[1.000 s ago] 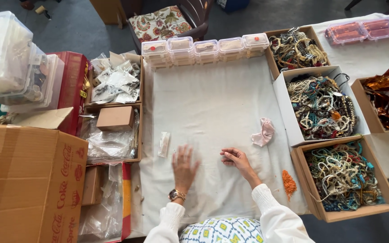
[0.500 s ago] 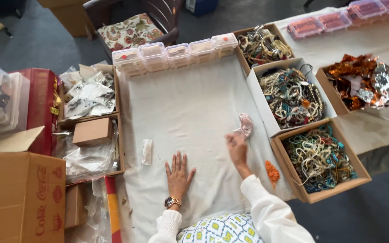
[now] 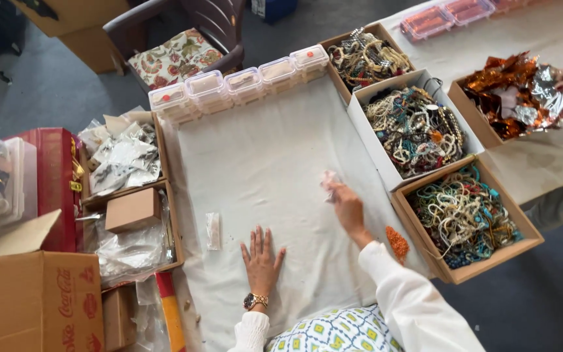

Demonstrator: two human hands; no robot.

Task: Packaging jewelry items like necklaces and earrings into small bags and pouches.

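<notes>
On the white cloth (image 3: pixel 262 156) the person's left hand (image 3: pixel 261 259) lies flat, fingers spread and holding nothing, near the cloth's front edge. The right hand (image 3: pixel 347 207) reaches toward the cloth's right side, its fingers closed on a small pale pink scrap of fabric (image 3: pixel 329 180) that sits just beside the white box of beaded necklaces (image 3: pixel 414 128). The step in hand looks like lifting that scrap off the cloth; the move wants a firm pinch and a clear lift away from the small heap of orange beads (image 3: pixel 397 242) at the cloth's right edge.
</notes>
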